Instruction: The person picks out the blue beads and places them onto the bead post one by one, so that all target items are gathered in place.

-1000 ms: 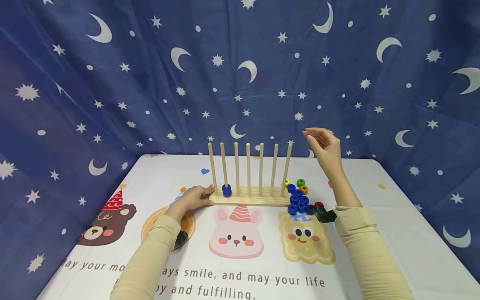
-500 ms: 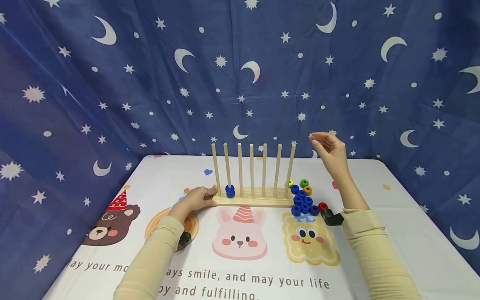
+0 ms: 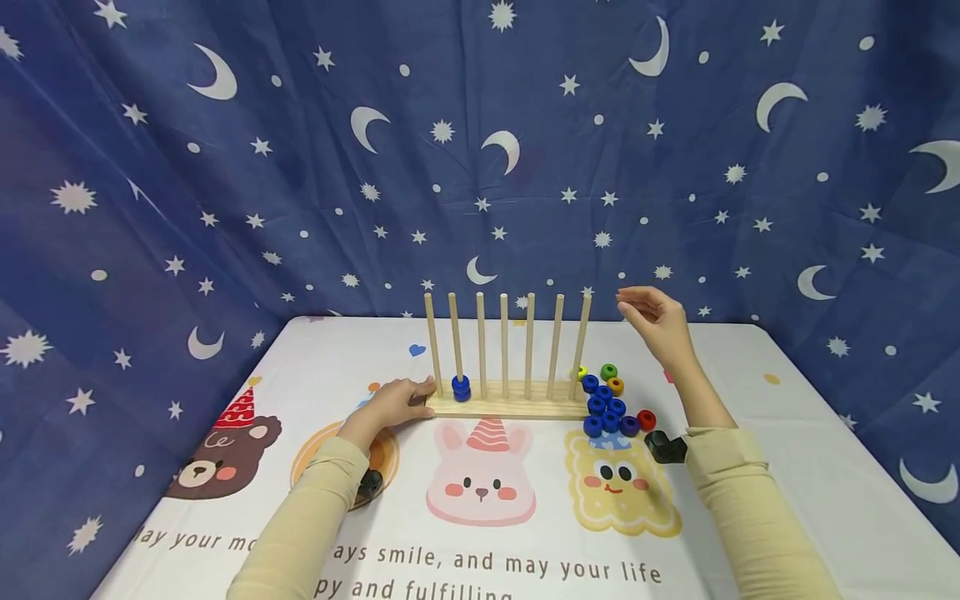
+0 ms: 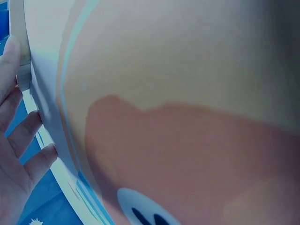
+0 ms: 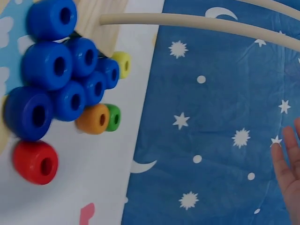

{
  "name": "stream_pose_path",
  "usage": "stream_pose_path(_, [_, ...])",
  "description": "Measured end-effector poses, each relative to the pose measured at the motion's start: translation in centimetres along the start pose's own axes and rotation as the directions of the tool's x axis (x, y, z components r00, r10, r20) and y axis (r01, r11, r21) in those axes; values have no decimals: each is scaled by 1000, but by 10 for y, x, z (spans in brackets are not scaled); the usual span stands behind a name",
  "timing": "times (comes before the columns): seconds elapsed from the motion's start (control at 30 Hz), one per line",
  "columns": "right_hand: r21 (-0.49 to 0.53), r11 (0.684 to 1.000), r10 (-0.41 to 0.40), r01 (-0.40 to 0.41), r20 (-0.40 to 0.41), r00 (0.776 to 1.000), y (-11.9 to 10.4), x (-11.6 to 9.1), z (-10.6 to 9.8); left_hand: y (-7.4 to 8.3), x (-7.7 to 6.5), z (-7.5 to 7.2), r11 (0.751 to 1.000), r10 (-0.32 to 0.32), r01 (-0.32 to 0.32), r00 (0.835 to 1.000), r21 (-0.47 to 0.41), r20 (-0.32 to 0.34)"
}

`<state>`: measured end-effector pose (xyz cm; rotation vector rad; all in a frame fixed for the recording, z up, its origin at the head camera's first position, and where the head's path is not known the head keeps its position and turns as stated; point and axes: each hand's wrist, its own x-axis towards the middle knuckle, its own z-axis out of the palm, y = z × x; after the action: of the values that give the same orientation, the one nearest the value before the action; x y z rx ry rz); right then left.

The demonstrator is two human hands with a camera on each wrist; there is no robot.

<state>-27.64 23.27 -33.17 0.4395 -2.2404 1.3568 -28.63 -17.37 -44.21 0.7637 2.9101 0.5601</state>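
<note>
In the head view my left hand (image 3: 395, 403) holds the left end of a wooden peg rack (image 3: 510, 407), thumb at the near side and a finger behind. The left wrist view shows the fingers spread against the rack's end (image 4: 23, 75). Two blue beads (image 3: 461, 388) are stacked on the second rod from the left; the other rods are bare. My right hand (image 3: 660, 327) is raised right of the rack, fingers loosely curled, nothing between them. Several blue beads (image 5: 47, 65) lie at the rack's right end, with a red bead (image 5: 35, 162) and an orange bead (image 5: 93, 118).
A green bead (image 3: 609, 372), a yellow bead (image 3: 581, 372) and a purple bead (image 3: 629, 426) lie in the same cluster. The printed white tablecloth (image 3: 750, 500) covers the table. Behind it hangs a blue curtain (image 3: 300, 167) with moons and stars.
The head view has shifted slightly. My right hand has come down a little, still holding nothing. The left hand keeps its place at the rack's end, and the beads have not moved.
</note>
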Motion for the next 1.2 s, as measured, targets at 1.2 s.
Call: stream_pose_path(1.2, [-237,970,162,-48,490,856,74,-43,1,0,1,1,1000,-15,15,1000,27,2])
